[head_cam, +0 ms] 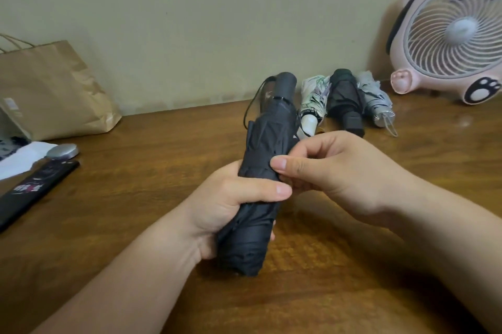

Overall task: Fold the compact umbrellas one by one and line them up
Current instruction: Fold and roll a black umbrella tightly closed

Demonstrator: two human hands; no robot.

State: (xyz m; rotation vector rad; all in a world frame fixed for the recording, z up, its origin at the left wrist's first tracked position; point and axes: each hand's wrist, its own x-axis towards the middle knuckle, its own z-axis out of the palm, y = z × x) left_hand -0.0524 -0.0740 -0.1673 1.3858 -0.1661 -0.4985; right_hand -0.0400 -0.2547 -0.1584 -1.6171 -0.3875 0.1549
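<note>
On the far left of the desk lie a paper bag, a silver lid-like piece and a long dark sleeve, all well apart from the work. Nearer the middle, the left hand is wrapped around the lower half of the black umbrella, its fingers closed firmly over the bunched canopy, holding it tilted above the desk with the handle end pointing away. The cloth looks soft, thin and a little slick, so it will likely slip out of its pleats unless squeezed against the stiff shaft and ribs inside; the firm places to hold are that core and the hard handle, not loose fabric. The whole thing seems light enough for one hand. The right hand touches the canopy at mid-length, fingers narrowed in a pinch on a fold or perhaps the closing strap; which one is hard to tell. Behind and to the right, three folded umbrellas, white-patterned, black and grey, lie side by side against the wall, with a pink fan beyond them.
</note>
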